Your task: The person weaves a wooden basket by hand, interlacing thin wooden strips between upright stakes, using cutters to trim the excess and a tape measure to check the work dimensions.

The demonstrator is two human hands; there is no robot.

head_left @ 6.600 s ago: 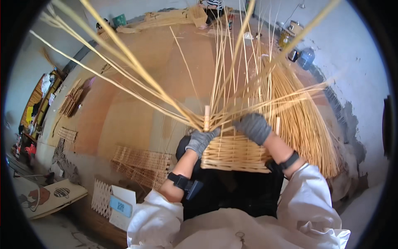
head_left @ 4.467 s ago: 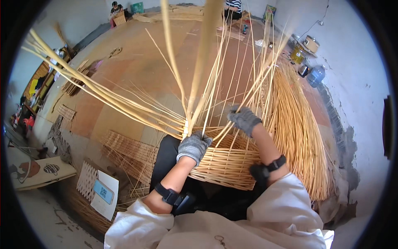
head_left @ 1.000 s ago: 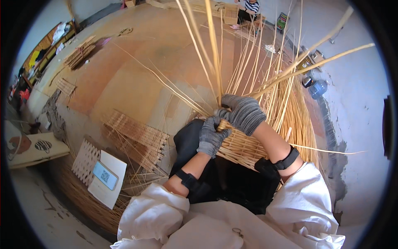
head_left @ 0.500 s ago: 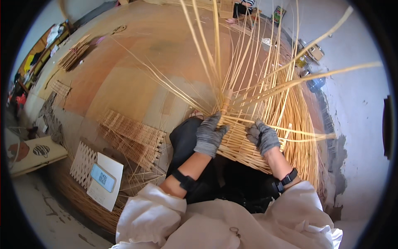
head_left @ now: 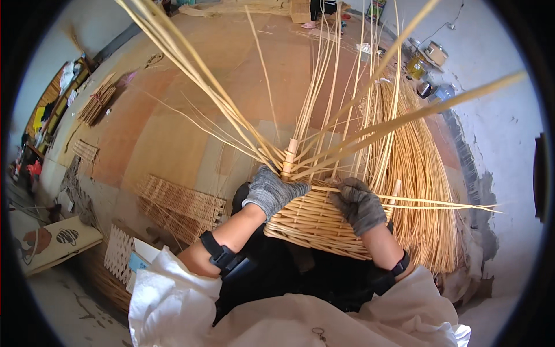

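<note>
A partly woven wicker basket (head_left: 315,228) leans over my lap, its woven side turned up and long loose rods standing from its upper edge. My left hand (head_left: 269,192), in a grey knit glove, is closed round the upper left corner, beside a short peeled stick (head_left: 289,156). Several long rods fan out from that corner. On the right, my gloved right hand (head_left: 359,207) is closed on a thin wicker rod (head_left: 428,202) at the upper edge; the rod's free end sticks out to the right. My fingertips there are partly hidden by the glove's back.
A thick bundle of wicker rods (head_left: 419,191) lies right of the basket, along the wall. To the left are woven panels (head_left: 182,205), a white lattice piece (head_left: 119,254) and a decorated board (head_left: 58,240). Far off, a person's legs (head_left: 321,10) show.
Both hands and the basket have shifted left, the left hand most. More of the woven side now faces up. The rods at the left corner have swung leftward.
</note>
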